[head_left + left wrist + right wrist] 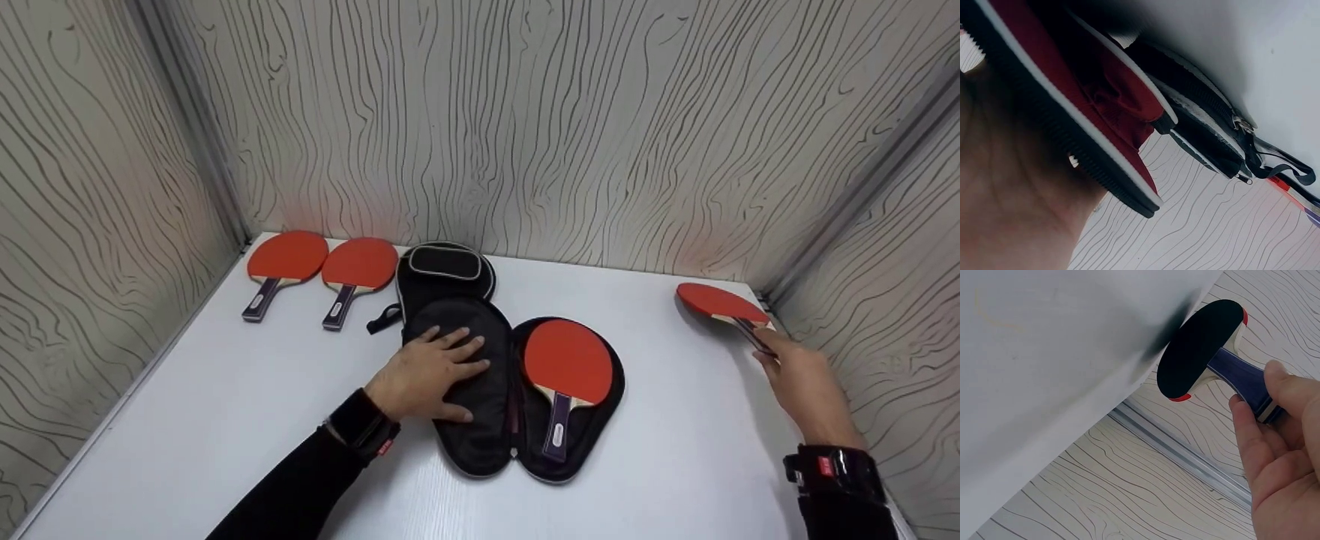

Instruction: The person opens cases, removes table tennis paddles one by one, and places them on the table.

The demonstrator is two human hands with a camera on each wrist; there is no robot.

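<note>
Fingers (1252,439) grip paddle (718,302) handle (blade pointing away).

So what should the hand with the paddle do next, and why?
Probably carry the paddle over to the open case. The right hand grips its handle above the table, while the left hand presses the case flat.

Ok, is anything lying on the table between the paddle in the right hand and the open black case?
Nothing visible. The right hand holds the paddle by its handle near the right wall; bare table runs to the open case. That case already holds another paddle, and the left hand rests on its flap.
</note>
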